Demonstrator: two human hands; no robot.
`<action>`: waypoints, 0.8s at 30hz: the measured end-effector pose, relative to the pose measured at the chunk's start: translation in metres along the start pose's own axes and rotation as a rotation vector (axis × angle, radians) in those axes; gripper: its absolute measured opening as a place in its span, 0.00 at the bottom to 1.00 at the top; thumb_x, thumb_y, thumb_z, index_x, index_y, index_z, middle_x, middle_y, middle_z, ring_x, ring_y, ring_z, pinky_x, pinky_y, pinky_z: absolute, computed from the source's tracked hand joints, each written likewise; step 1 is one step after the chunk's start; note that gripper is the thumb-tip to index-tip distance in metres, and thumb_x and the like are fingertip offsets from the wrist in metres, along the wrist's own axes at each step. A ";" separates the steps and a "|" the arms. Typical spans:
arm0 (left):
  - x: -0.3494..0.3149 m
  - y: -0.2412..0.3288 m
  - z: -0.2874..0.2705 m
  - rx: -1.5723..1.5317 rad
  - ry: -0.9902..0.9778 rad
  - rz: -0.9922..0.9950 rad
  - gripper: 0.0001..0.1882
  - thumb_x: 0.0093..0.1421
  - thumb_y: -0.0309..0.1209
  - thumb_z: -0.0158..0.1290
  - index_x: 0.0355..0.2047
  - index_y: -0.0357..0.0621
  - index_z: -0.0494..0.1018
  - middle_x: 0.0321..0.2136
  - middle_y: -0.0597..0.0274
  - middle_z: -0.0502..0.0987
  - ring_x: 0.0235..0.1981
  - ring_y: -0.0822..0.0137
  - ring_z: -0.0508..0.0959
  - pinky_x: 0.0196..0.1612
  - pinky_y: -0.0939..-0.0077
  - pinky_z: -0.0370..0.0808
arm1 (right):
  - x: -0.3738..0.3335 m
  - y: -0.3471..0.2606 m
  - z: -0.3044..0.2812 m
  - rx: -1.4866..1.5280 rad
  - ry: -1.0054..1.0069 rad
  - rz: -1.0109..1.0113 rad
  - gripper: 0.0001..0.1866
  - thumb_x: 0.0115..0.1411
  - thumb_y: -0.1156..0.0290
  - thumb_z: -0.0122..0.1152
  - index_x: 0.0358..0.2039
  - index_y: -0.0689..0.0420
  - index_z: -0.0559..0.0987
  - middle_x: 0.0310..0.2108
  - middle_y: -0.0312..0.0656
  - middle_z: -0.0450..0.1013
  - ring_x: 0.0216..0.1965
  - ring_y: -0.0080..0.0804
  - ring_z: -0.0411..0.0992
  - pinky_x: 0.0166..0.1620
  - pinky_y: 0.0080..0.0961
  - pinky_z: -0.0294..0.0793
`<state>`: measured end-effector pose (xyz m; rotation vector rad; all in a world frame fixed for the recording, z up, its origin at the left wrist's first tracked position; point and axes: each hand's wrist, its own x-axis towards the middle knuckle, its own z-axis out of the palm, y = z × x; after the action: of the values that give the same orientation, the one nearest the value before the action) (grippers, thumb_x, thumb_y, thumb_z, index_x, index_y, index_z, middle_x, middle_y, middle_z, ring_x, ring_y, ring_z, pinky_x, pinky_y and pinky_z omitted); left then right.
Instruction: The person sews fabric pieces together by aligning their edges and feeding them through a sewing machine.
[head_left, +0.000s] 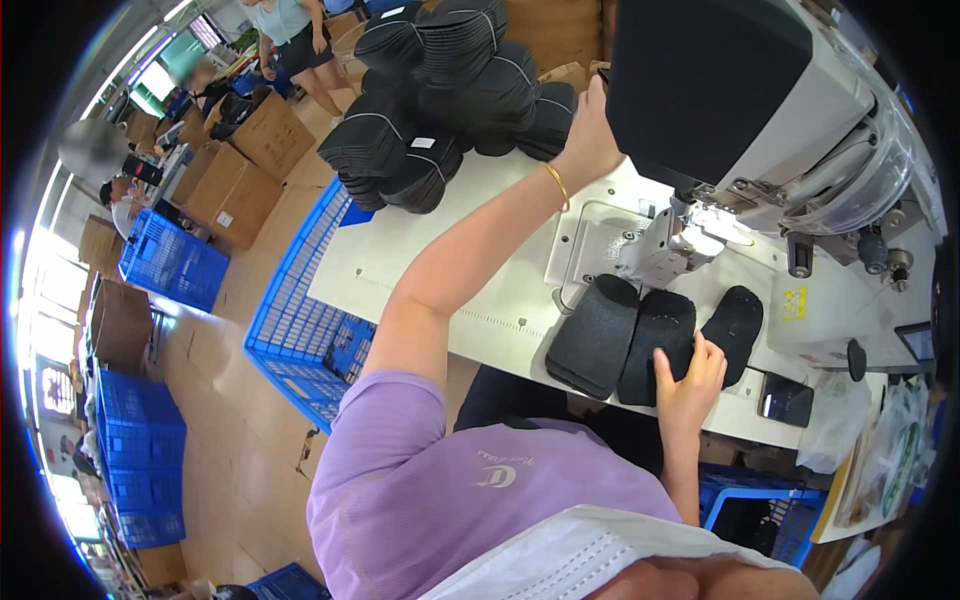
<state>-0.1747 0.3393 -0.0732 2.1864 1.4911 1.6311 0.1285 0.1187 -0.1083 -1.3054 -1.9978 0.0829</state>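
At tabletop point(400, 270) front edge: my right hand point(688, 375), fingers spread flat, grip pressing the middle black pad point(655, 345). Its long axis runs away from me, twd the sewing machine point(760, 110). Similar pads touch either side. Left hand point(588, 135) far off by the black stack point(450, 90); grip state can't tell. Blue crates point(300, 320) below on left.
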 end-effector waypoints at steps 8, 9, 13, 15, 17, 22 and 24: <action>-0.159 0.133 -0.055 0.181 -0.707 -0.459 0.46 0.52 0.58 0.61 0.55 0.28 0.65 0.51 0.35 0.67 0.53 0.40 0.70 0.57 0.56 0.68 | -0.015 0.013 0.018 -0.108 -0.086 0.190 0.40 0.48 0.63 0.74 0.58 0.68 0.68 0.47 0.49 0.66 0.49 0.48 0.65 0.50 0.41 0.66; -0.175 0.139 -0.053 0.175 -0.646 -0.425 0.45 0.51 0.56 0.63 0.55 0.28 0.65 0.50 0.38 0.67 0.52 0.42 0.70 0.56 0.57 0.69 | -0.014 0.010 0.019 -0.097 -0.021 0.123 0.39 0.49 0.64 0.73 0.58 0.67 0.68 0.49 0.50 0.66 0.50 0.48 0.65 0.51 0.41 0.65; -0.190 0.158 -0.050 0.307 -0.413 -0.226 0.41 0.49 0.49 0.66 0.53 0.31 0.66 0.51 0.48 0.68 0.53 0.48 0.69 0.56 0.60 0.67 | -0.012 0.002 0.021 -0.144 0.081 -0.009 0.37 0.52 0.67 0.70 0.60 0.66 0.67 0.51 0.49 0.67 0.51 0.47 0.66 0.53 0.41 0.64; -0.189 0.164 -0.051 0.369 -0.374 -0.124 0.40 0.49 0.47 0.66 0.54 0.31 0.67 0.52 0.49 0.68 0.54 0.50 0.68 0.57 0.60 0.66 | -0.015 0.002 0.022 -0.158 0.092 -0.023 0.35 0.53 0.68 0.69 0.60 0.65 0.67 0.50 0.49 0.68 0.51 0.46 0.67 0.53 0.41 0.64; -0.190 0.159 -0.048 0.324 -0.368 -0.040 0.37 0.49 0.44 0.67 0.53 0.33 0.69 0.52 0.49 0.70 0.53 0.51 0.70 0.56 0.60 0.67 | -0.013 0.005 0.021 -0.176 0.105 -0.031 0.34 0.54 0.69 0.68 0.60 0.64 0.68 0.49 0.48 0.69 0.50 0.46 0.67 0.53 0.41 0.64; -0.143 0.153 -0.070 -0.212 -0.312 -0.665 0.22 0.54 0.29 0.63 0.48 0.35 0.73 0.36 0.52 0.81 0.36 0.64 0.82 0.40 0.68 0.79 | 0.016 0.011 -0.005 0.224 0.304 0.096 0.23 0.61 0.80 0.59 0.57 0.63 0.70 0.44 0.49 0.71 0.43 0.39 0.72 0.47 0.33 0.71; -0.122 0.162 -0.082 -0.912 -0.199 -0.867 0.17 0.56 0.25 0.61 0.46 0.36 0.76 0.38 0.58 0.82 0.36 0.69 0.82 0.40 0.74 0.79 | 0.026 0.013 -0.015 0.488 0.466 0.056 0.19 0.61 0.83 0.59 0.54 0.64 0.72 0.44 0.48 0.71 0.42 0.36 0.71 0.47 0.29 0.72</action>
<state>-0.1289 0.1281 -0.0385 0.9696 1.0458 1.3009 0.1425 0.1416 -0.0888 -0.9559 -1.4286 0.2517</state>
